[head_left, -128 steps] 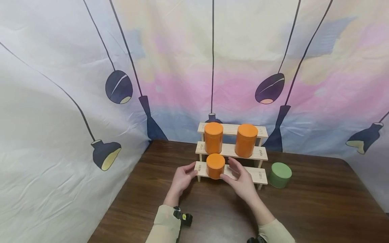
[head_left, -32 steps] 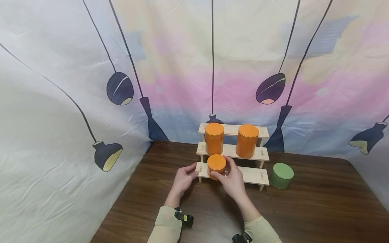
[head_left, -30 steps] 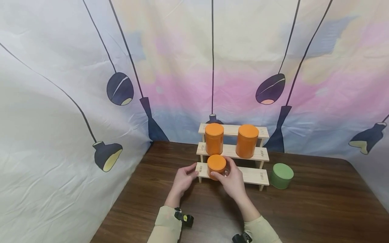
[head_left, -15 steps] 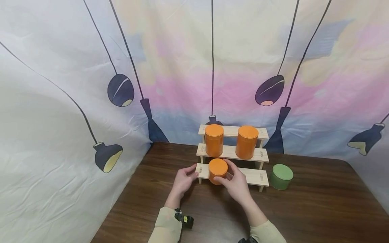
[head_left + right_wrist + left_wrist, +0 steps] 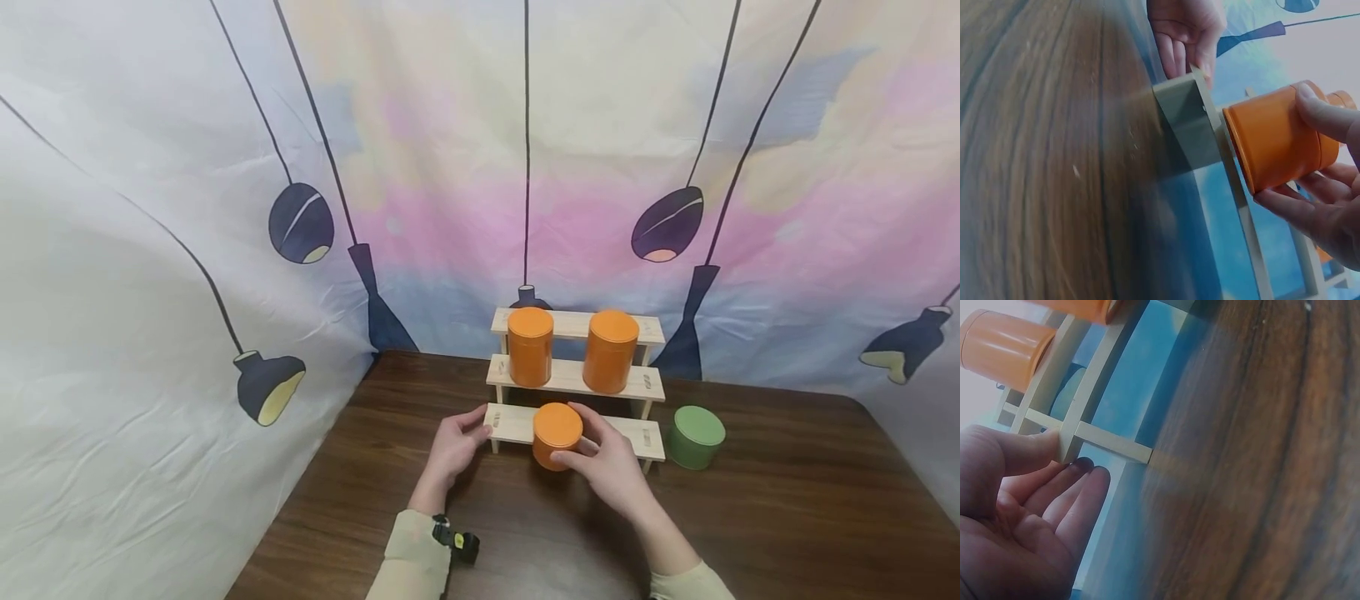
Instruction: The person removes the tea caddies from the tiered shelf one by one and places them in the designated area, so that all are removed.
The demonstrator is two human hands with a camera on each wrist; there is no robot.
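Note:
My right hand (image 5: 611, 467) grips a short orange tin (image 5: 557, 435) by its side, thumb in front and fingers behind. In the head view the tin overlaps the front edge of the lowest step of a three-tier wooden stand (image 5: 513, 423). The right wrist view shows the tin (image 5: 1275, 140) upright against the step, its base at the board's edge. My left hand (image 5: 453, 446) pinches the left end of that lowest step. In the left wrist view, the thumb (image 5: 1032, 450) lies on the board's end and the other fingers curl beneath.
Two taller orange tins stand on the middle step, one at left (image 5: 529, 350) and one at right (image 5: 610, 354). A green tin (image 5: 695, 437) sits on the dark wooden table (image 5: 780, 492), right of the stand. A lamp-printed cloth (image 5: 585, 125) hangs behind.
The right hand first closes round the short orange tin, then carries it rightward and toward me from the left part of the lowest step. The left hand keeps its place at the stand.

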